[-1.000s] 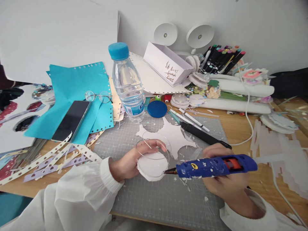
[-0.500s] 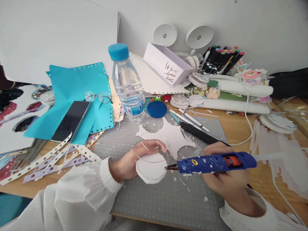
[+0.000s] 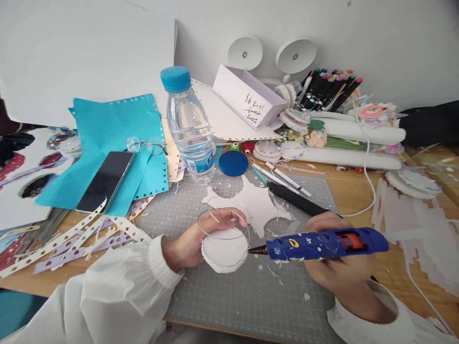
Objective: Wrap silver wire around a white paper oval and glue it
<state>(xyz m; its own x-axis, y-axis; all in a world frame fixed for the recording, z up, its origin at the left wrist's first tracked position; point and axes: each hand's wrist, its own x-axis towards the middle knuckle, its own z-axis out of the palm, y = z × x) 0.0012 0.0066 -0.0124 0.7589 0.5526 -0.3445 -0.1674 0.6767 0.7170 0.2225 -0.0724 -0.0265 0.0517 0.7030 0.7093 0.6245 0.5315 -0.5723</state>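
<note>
Between its thumb and fingers, my left hand (image 3: 195, 239) holds a white disc (image 3: 225, 251) with a raised rim, above the grey cutting mat (image 3: 287, 301). Thin wire rings (image 3: 249, 224) loop over those fingertips and the disc's top. My right hand (image 3: 340, 274) is wrapped round a blue glue gun (image 3: 308, 246) marked with white and yellow specks. Its dark nozzle points left and reaches the disc's right edge; whether it touches is hard to tell. Behind the disc lies a cut white paper scrap (image 3: 258, 203).
A water bottle (image 3: 190, 129) stands behind the mat beside a blue lid (image 3: 233, 163). Glasses (image 3: 155, 145) and a phone (image 3: 105, 181) rest on blue paper (image 3: 118, 117) at left. White pens (image 3: 283, 177) lie behind my right hand; a white cable (image 3: 369, 177) runs at right.
The glue gun has shifted slightly right, and more of its nozzle shows beside the disc's edge. My left hand still holds the disc, nearly unmoved.
</note>
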